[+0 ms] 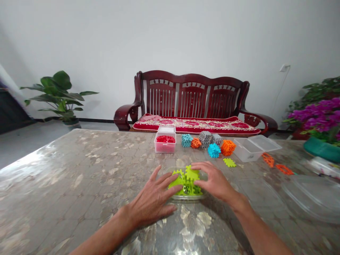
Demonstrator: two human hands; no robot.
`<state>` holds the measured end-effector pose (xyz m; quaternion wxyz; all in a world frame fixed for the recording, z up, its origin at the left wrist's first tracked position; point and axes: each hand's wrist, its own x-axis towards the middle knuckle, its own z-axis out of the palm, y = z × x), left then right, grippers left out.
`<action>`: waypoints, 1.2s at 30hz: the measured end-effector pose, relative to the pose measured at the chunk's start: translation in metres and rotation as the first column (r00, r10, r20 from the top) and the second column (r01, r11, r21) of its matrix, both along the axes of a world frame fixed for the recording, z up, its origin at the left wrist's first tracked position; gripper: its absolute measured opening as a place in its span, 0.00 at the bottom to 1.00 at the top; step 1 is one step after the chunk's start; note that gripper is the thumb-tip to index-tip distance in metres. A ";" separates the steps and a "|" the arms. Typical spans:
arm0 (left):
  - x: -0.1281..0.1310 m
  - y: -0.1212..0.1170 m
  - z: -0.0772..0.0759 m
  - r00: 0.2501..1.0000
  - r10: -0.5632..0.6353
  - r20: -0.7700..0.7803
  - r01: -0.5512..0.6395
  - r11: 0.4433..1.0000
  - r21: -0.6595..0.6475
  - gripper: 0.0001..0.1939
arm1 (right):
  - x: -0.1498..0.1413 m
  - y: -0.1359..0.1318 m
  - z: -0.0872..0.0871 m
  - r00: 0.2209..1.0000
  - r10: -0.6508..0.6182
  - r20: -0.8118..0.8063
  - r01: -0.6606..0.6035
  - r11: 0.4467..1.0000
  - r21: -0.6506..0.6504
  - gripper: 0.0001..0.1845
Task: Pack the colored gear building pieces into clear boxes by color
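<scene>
A clear plastic tub (187, 199) stands on the table in front of me, with several lime-green foam-like puzzle tiles (178, 182) with toothed edges inside. My left hand (156, 193) is open, its fingers spread over the tub's left side and touching the tiles or the rim. At the tub's right side my right hand (216, 180) has its fingertips and thumb closed on an upper lime-green puzzle tile (191, 174), which sticks up above the others. The fingers partly hide the tub's contents.
Beyond the tub are a box of red pieces (165, 145), several toothed balls such as an orange ball (227, 147), a loose green tile (229, 162) and a clear open box (247, 150). Clear lids (313, 196), orange pieces (284, 169) and a flowerpot (322, 148) are at right.
</scene>
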<state>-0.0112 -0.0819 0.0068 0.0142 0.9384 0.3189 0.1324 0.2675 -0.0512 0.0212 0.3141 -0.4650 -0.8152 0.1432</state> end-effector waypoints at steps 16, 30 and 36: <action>0.000 0.000 0.004 1.000 -0.012 0.019 0.011 1.000 0.024 0.31 | -0.014 -0.005 -0.012 0.998 0.039 -0.049 -0.038 0.999 0.009 0.14; 0.019 0.006 0.013 1.000 -0.005 -0.011 0.005 1.000 0.000 0.30 | -0.011 -0.005 -0.014 1.000 0.013 0.027 -0.014 0.998 0.054 0.25; 0.021 0.007 0.008 1.000 -0.004 -0.030 0.004 1.000 0.003 0.29 | 0.005 -0.002 -0.002 0.974 -0.169 0.150 0.155 0.983 0.098 0.13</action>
